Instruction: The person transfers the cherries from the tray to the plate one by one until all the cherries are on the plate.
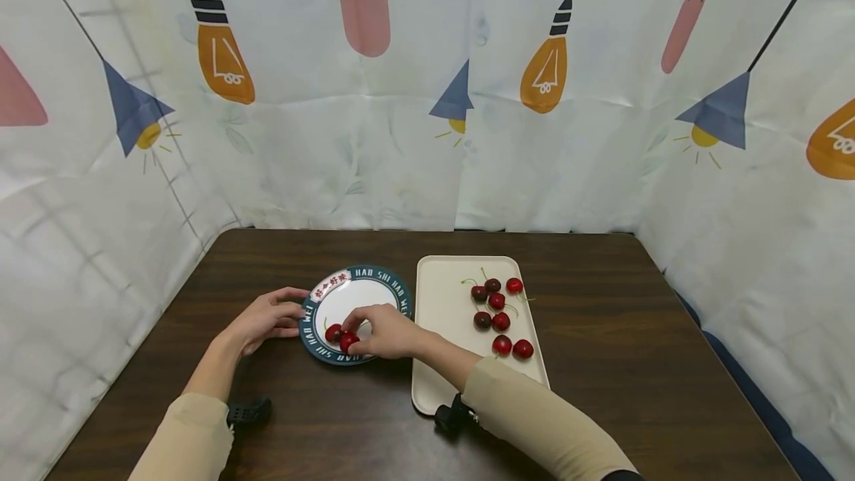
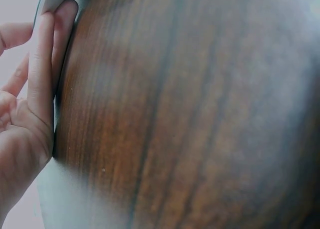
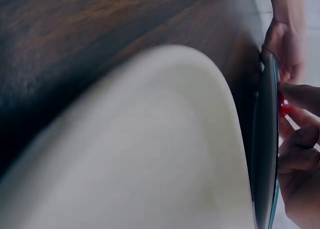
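Observation:
A white plate with a lettered teal rim (image 1: pixel 395 286) lies left of the table's middle. At its left edge my left hand (image 1: pixel 266 321) touches the rim with fairly straight fingers; the left wrist view also shows this hand (image 2: pixel 32 109) with its fingers against the plate's edge. My right hand (image 1: pixel 387 332) reaches over the plate and pinches a red cherry (image 1: pixel 347 341) between thumb and fingers, low over the plate. Another cherry (image 1: pixel 332 332) with a green stem lies just left of it. In the right wrist view a bit of red cherry (image 3: pixel 284 108) shows between the fingers.
A cream tray (image 1: pixel 437 332) stands right of the plate, under my right forearm. Several dark red cherries (image 1: pixel 496 301) lie on its right half, some with stems. The brown wooden table (image 1: pixel 634 362) is bordered by a printed curtain (image 1: pixel 401 169) at the back and sides.

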The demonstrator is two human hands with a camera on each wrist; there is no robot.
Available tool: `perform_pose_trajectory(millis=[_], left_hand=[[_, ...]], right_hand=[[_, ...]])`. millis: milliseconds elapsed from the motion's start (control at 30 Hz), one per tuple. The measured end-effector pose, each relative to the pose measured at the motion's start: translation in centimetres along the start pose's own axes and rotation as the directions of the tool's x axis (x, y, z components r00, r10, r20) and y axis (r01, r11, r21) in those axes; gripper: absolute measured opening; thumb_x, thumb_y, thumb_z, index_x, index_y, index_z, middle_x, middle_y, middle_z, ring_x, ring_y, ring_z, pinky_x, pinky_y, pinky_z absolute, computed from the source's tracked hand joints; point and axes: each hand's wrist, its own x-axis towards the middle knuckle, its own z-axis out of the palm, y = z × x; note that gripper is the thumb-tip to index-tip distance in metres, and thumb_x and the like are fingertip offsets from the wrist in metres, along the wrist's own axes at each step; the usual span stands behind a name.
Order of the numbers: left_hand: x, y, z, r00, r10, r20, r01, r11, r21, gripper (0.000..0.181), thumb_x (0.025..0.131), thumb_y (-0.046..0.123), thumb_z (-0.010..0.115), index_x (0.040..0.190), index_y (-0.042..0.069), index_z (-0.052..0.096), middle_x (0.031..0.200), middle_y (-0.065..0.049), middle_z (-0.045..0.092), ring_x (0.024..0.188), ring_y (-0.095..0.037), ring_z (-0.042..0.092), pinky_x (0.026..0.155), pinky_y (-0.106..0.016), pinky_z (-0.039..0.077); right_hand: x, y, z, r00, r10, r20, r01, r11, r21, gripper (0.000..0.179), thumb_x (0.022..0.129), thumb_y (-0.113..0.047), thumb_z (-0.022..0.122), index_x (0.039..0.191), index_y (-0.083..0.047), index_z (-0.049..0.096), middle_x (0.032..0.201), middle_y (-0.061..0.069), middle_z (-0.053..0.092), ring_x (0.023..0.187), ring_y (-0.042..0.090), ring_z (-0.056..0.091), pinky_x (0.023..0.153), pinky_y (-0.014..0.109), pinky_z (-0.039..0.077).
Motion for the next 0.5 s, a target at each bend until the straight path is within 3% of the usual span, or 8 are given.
perform_pose_trajectory(millis=[500], left_hand=[[-0.1, 0.0, -0.1, 1.0, -0.004, -0.013, 0.004, 1.0, 0.014, 0.054, 0.101, 0.018, 0.063, 0.149, 0.0, 0.045, 0.119, -0.018, 0.057, 0.093, -0.026, 0.065, 0.084, -0.035, 0.061]], right_hand=[[-1.2, 0.9, -2.7, 0.999, -0.021, -0.048, 0.025, 0.997, 0.071, 0.029, 0.092, -0.019, 0.076, 0.119, -0.009, 0.072, 0.113, -0.002, 0.072, 0.105, 0.012, 0.061, 0.086, 0.021, 0.051]])
